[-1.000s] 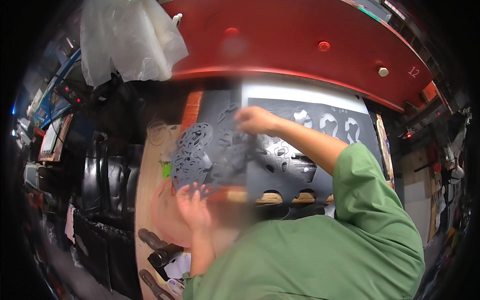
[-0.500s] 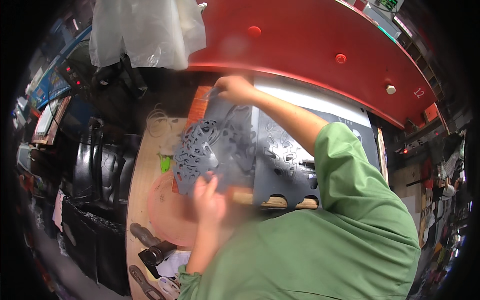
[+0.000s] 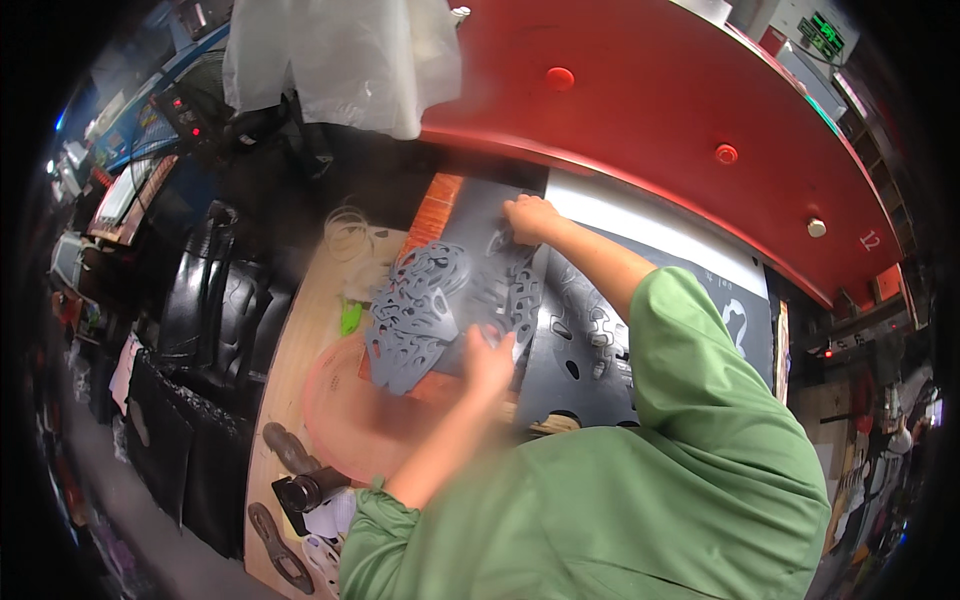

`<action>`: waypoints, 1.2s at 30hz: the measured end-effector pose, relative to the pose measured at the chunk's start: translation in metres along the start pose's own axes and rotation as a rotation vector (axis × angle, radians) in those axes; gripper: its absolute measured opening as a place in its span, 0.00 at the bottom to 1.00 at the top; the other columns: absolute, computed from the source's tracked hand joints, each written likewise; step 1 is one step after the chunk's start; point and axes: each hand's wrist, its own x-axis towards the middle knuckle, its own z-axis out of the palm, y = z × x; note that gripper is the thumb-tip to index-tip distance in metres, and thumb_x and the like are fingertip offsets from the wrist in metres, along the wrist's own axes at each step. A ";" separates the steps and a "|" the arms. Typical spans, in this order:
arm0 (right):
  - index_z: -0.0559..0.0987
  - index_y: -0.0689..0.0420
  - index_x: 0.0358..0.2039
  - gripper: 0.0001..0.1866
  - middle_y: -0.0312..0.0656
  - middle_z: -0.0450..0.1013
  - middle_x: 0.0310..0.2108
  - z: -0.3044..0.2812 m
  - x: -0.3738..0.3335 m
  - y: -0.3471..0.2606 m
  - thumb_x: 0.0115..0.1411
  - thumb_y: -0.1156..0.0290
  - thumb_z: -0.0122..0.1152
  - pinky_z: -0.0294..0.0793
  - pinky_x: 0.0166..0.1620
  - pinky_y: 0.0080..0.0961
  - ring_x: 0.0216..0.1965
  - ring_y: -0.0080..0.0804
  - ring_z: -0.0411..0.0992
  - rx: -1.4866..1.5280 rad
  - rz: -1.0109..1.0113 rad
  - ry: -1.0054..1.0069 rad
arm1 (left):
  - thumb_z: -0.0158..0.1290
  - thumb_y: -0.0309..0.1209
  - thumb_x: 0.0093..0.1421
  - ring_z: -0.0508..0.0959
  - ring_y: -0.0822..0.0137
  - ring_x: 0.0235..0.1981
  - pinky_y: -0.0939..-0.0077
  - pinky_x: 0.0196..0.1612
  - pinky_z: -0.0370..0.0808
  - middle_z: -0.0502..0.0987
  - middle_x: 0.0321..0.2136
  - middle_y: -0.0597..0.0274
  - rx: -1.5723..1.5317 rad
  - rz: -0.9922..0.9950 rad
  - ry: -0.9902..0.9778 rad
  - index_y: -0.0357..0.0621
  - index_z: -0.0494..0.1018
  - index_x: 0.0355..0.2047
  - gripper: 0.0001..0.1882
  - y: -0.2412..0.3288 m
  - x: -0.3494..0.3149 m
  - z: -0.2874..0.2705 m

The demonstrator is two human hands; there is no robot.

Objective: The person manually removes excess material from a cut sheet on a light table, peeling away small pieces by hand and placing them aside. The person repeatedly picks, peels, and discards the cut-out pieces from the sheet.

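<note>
My right hand (image 3: 530, 218) is closed at the top end of a grey sheet piece (image 3: 525, 300) with curved cut-outs. Lower down, my left hand (image 3: 487, 362), slightly blurred, has its fingers pinched at the near end of that piece. Left of both hands lies a pile of grey lattice-like cut pieces (image 3: 410, 310), overlapping one another on an orange-brown board (image 3: 432, 215). To the right, a larger dark sheet (image 3: 575, 345) with cut-out holes lies flat, partly covered by my right arm.
A red machine panel (image 3: 640, 110) with round buttons spans the far side. White plastic bags (image 3: 345, 70) hang at far left. A pink round tray (image 3: 335, 400), shoe soles (image 3: 280, 545) and a black cylinder (image 3: 312, 488) lie on the wooden table. Black sheets (image 3: 215, 330) hang at left.
The view has shifted, moving the scene rightward. My left hand has moved up and right, away from the pile; my right hand has come slightly nearer. The hands are closer together.
</note>
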 end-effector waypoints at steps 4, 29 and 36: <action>0.76 0.54 0.43 0.19 0.49 0.70 0.44 -0.010 -0.008 -0.006 0.47 0.69 0.59 0.72 0.47 0.40 0.48 0.47 0.70 -0.050 -0.057 0.047 | 0.57 0.17 0.52 0.71 0.71 0.35 0.75 0.37 0.70 0.70 0.37 0.60 -0.154 -0.103 0.034 0.36 0.61 0.43 0.21 -0.004 0.007 0.006; 0.71 0.47 0.54 0.27 0.44 0.73 0.50 0.002 0.095 -0.198 0.50 0.65 0.60 0.63 0.51 0.44 0.52 0.38 0.71 0.084 -0.298 -0.144 | 0.57 0.30 0.58 0.73 0.65 0.37 0.68 0.43 0.69 0.76 0.36 0.56 -0.478 -0.148 0.263 0.35 0.71 0.40 0.13 0.016 0.004 -0.073; 0.63 0.57 0.50 0.25 0.44 0.69 0.33 -0.064 0.032 -0.173 0.52 0.80 0.59 0.72 0.25 0.26 0.26 0.28 0.70 1.362 -0.194 0.102 | 0.51 0.23 0.61 0.70 0.75 0.38 0.79 0.45 0.67 0.74 0.37 0.69 -0.701 -0.104 0.215 0.43 0.70 0.41 0.08 0.019 -0.011 -0.074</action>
